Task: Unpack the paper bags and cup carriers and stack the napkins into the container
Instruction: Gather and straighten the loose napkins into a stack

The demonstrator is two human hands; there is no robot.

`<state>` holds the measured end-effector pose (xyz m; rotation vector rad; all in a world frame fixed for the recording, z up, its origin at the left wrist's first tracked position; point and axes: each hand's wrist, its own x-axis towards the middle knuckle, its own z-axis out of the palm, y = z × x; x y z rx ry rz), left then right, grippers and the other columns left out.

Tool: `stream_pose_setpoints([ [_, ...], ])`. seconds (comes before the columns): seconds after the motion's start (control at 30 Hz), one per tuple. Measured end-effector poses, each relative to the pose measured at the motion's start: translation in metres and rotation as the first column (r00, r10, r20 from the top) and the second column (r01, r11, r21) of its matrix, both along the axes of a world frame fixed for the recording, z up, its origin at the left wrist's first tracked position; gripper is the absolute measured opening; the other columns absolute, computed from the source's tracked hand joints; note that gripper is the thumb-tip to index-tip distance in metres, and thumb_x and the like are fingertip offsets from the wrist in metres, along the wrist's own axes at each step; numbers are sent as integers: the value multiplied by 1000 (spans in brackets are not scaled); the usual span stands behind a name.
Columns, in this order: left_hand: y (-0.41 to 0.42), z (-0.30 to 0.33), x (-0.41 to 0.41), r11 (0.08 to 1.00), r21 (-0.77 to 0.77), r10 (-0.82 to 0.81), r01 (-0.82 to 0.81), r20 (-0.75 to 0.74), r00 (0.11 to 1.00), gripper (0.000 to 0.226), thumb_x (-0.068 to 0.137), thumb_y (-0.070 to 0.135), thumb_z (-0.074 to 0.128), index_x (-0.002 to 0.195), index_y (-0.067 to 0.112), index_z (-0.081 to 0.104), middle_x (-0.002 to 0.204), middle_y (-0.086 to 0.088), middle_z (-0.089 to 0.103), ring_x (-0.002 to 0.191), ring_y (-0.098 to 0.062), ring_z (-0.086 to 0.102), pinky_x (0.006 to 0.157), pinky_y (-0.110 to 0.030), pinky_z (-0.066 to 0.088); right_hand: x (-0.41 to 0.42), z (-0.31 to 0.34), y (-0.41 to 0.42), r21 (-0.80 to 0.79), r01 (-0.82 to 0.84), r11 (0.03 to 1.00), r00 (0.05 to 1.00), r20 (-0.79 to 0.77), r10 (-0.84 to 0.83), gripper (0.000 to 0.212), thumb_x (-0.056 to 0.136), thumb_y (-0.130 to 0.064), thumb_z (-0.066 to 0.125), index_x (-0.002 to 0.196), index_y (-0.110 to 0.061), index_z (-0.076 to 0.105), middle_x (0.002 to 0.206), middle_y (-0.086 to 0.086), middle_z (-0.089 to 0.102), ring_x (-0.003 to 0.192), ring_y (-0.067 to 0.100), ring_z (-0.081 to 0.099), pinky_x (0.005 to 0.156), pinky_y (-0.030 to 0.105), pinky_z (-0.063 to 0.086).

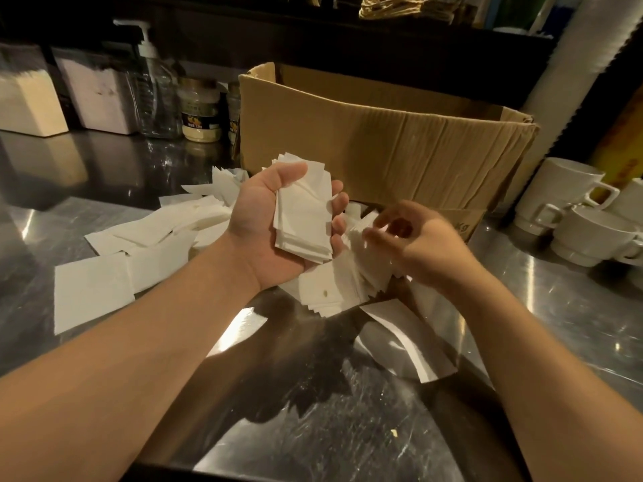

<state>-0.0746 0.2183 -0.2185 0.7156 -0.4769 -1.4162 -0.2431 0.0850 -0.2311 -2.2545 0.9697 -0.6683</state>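
Note:
My left hand [268, 231] is palm up above the steel counter and grips a stack of white napkins [302, 217] between thumb and fingers. My right hand [417, 241] hovers just right of it, blurred, fingers curled over a fanned pile of napkins [334, 290] lying on the counter; whether it pinches one cannot be made out. More loose white napkins [146, 245] are scattered to the left. An open brown cardboard box [382, 144] stands right behind both hands.
Two napkin-filled clear containers [28, 99] [101, 99] stand at the back left, beside a pump bottle [156, 85] and jars [200, 113]. Stacked white cups [574, 210] sit at the right. A tall sleeve of cups [574, 64] leans at back right. The steel counter [313, 429] reflects light.

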Motion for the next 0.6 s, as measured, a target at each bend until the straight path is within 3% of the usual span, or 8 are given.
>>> stream_pose_setpoints([
  [0.07,0,0,0,1000,3,5,-5,10,1000,52,90,46,53,132,15,59,103,-8,66,79,-21,60,71,-34,50,2,1,6,-73,-107,992,971,-220,88,45,74,-60,81,106,-37,59,112,-13,55,100,10,56,81,30,55],
  [0.13,-1,0,0,1000,11,13,-13,22,1000,52,89,45,54,132,15,60,103,-8,66,79,-21,61,71,-34,50,5,2,9,-139,-148,979,934,-345,92,53,68,-58,85,108,-38,56,117,-11,49,107,15,51,90,34,52],
  [0.33,0,1,-2,999,30,27,-28,32,999,50,92,47,52,129,16,61,101,-8,67,77,-20,61,72,-34,50,6,4,10,-136,-123,983,937,-343,70,37,81,-26,80,107,-36,56,115,-8,57,98,17,56,77,29,48],
  [0.5,0,1,-2,999,39,32,-33,34,999,49,91,47,52,128,16,62,103,-8,67,78,-20,61,73,-34,50,6,3,8,-118,-86,989,944,-327,43,23,96,-40,67,117,-31,65,110,-5,65,98,19,61,87,36,54],
  [0.6,1,1,-2,999,41,31,-32,28,999,48,91,47,52,126,16,63,102,-8,67,78,-20,61,74,-34,49,5,4,5,-148,-85,985,940,-340,31,22,99,-42,62,116,-28,66,101,-5,64,90,18,58,77,30,45],
])
